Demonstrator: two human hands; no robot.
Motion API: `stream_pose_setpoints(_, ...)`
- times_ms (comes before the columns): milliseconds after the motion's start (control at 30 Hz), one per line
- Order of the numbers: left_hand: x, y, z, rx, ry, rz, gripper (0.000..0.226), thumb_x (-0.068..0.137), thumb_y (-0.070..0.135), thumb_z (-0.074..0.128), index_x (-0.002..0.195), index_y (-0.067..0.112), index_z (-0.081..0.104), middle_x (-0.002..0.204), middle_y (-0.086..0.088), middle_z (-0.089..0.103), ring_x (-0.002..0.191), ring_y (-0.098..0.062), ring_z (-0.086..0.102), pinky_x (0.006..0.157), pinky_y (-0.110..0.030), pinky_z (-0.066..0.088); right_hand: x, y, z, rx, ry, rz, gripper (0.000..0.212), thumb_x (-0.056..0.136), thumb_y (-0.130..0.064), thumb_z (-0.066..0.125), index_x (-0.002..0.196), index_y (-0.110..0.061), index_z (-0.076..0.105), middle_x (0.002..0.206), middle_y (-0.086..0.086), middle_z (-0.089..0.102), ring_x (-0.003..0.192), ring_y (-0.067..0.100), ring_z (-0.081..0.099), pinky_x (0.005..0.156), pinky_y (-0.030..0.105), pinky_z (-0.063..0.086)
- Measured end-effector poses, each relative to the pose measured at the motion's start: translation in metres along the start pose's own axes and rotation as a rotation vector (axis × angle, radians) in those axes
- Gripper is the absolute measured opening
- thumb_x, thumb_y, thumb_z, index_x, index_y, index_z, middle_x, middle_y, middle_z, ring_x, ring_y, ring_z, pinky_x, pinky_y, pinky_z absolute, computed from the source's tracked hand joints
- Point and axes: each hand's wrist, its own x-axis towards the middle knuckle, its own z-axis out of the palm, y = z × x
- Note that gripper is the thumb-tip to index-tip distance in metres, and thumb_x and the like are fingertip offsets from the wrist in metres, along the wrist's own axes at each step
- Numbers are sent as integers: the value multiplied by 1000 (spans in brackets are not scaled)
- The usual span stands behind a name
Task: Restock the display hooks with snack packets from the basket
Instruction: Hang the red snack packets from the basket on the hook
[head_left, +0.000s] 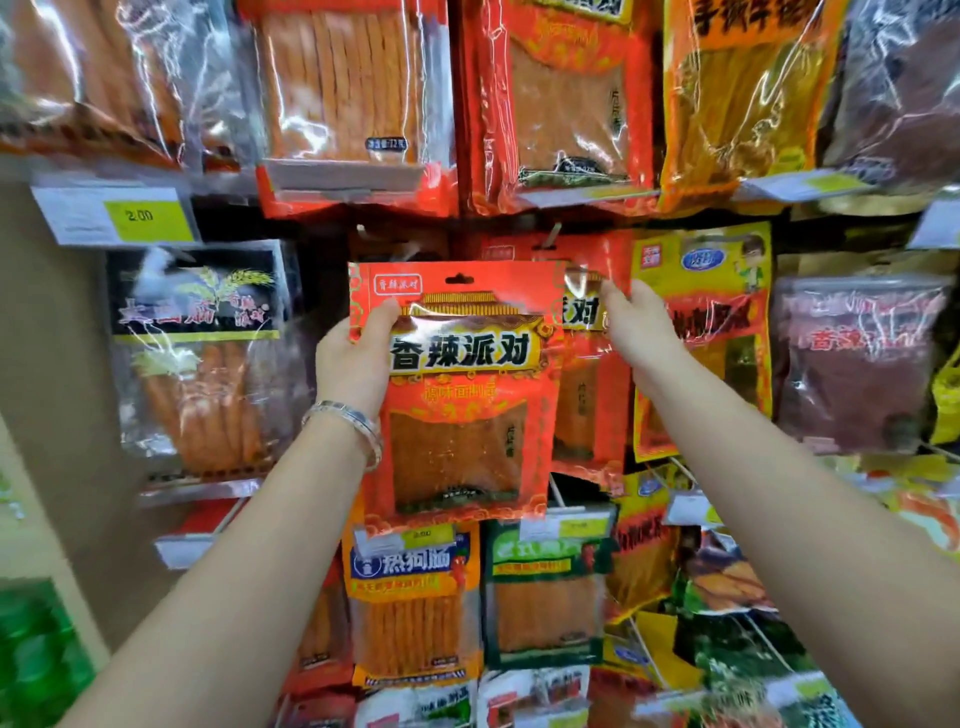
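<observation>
The hanging step is in hand: the left hand (358, 358) grips a red packet (467, 405) by its upper left corner, just in front of the display, while the right hand (639, 327) pinches the top of the matching hung packets (592, 374) behind it; the basket is out of view. Next, I judge, the packet's slot (460, 280) must meet the hook (551, 236) up to the right. Room is tight, with a yellow packet (701, 322) crowding the right and the upper row (561, 130) hanging just above.

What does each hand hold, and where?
The left hand grips the red snack packet by its upper left edge; the right hand pinches the hanging packet near its top.
</observation>
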Motion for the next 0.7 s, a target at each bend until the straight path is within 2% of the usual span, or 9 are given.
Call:
stream_pose_setpoints(100,0,0,4,-14,-9,-17,16,68,49,66,63,35,71,74,-1,70,72,-25,68,69,-50,57,0,6,-1,-124,-96,36,47,103,-28,32,140,-1,36,145,15,41,136,30,34,101,29,29)
stream_pose_setpoints(200,-3,0,10,-15,-29,-26,16,68,48,66,66,34,72,72,1,72,71,-23,70,69,-49,57,-5,15,-4,-185,-55,-84,51,101,-29,38,145,-5,30,150,11,35,139,21,28,105,22,22)
stream_pose_setpoints(267,-6,1,16,-6,-33,-23,18,67,48,65,66,32,73,74,-1,72,75,-27,70,72,-50,56,-14,15,-6,-144,60,-215,46,99,-31,43,140,-10,39,139,7,43,130,13,34,98,16,23)
stream_pose_setpoints(333,-10,2,22,-10,-58,-32,19,66,48,66,68,31,74,83,-6,73,83,-30,70,74,-50,56,-20,11,-8,-39,101,-278,28,97,-37,43,118,-23,55,113,-5,52,114,11,45,90,18,30)
stream_pose_setpoints(367,-12,2,25,-22,-71,-38,19,66,48,66,69,30,74,85,-7,74,83,-30,70,74,-48,57,-22,8,-8,39,73,-247,20,95,-43,42,102,-31,57,99,-11,54,102,11,52,86,24,35)
stream_pose_setpoints(433,-14,3,30,-43,-84,-38,20,66,48,67,70,30,73,84,-5,73,84,-30,70,75,-48,57,-27,-2,-10,218,-21,-135,31,86,-62,40,84,-36,57,81,-19,56,83,7,56,80,31,41)
stream_pose_setpoints(567,-18,8,41,-18,-100,-7,23,65,51,66,71,31,73,92,-9,73,96,-36,66,85,-57,51,-29,-6,-12,364,-91,-85,61,77,-73,39,115,-32,63,107,-20,66,105,3,59,97,31,42)
stream_pose_setpoints(633,-19,10,46,25,-115,22,22,68,50,65,71,29,71,90,-10,72,91,-34,67,86,-58,50,-28,-6,-13,323,-58,-168,37,83,-58,54,105,-31,66,98,-17,69,99,6,62,92,35,47)
stream_pose_setpoints(700,-18,10,51,59,-125,124,8,78,36,67,81,28,65,92,-4,69,89,-24,66,88,-53,51,-25,-6,-14,278,2,-233,9,89,-39,61,88,-31,65,92,-8,70,93,14,66,88,42,51)
